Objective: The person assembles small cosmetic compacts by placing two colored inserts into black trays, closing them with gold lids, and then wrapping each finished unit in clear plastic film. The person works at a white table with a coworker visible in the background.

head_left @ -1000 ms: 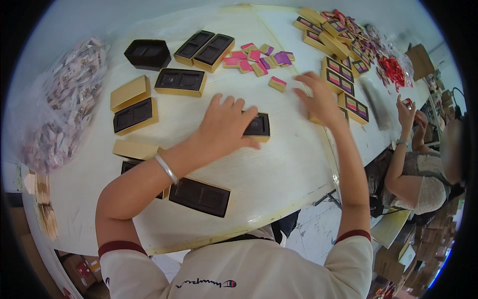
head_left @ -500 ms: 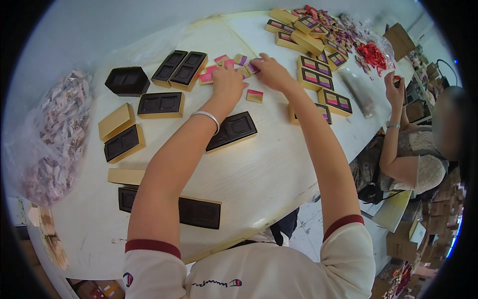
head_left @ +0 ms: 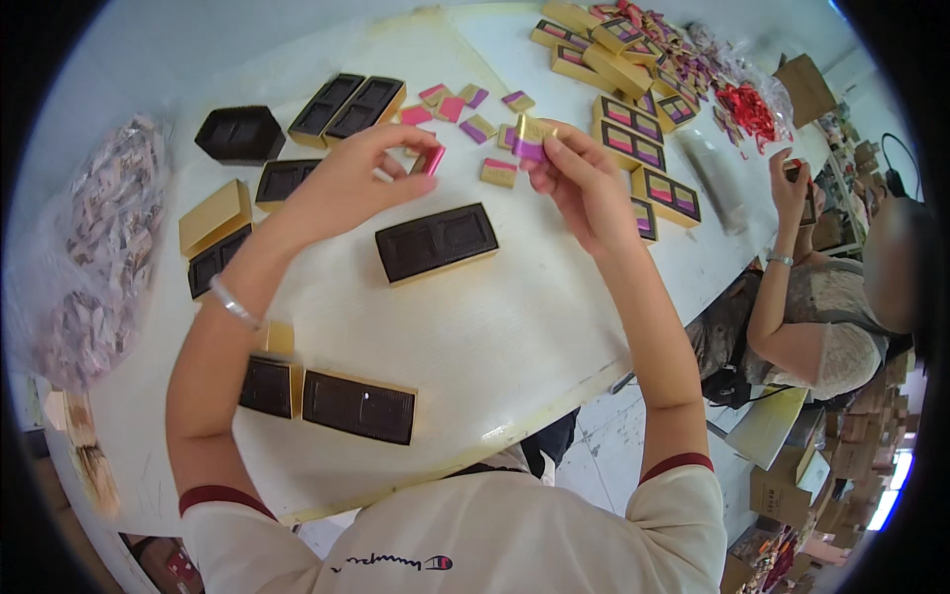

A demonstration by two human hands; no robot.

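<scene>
Above the table, my left hand [head_left: 361, 180] pinches a small pink-and-gold packet [head_left: 428, 161] between thumb and fingers. Opposite it, my right hand [head_left: 582, 183] grips a small purple-and-gold packet [head_left: 532, 139] by its edge. Below both hands lies a gold box with a black two-compartment insert [head_left: 435, 243]; its compartments hold nothing. Between and beyond the hands several loose packets are scattered, among them a pink-and-gold packet [head_left: 499, 172] and a purple-and-gold packet [head_left: 478, 129].
More gold boxes with black inserts [head_left: 364, 107] stand at left and in front [head_left: 358, 404]. Filled boxes [head_left: 629, 132] line the right, near a pile of packets [head_left: 673, 49] and red ribbon [head_left: 747, 111]. A plastic bag [head_left: 104, 247] bulges far left. Another person [head_left: 802, 317] works at right.
Both hands have come back from the loose packets toward me, each now lifting one packet. My left arm has swung left, uncovering the middle box. The view has shifted slightly.
</scene>
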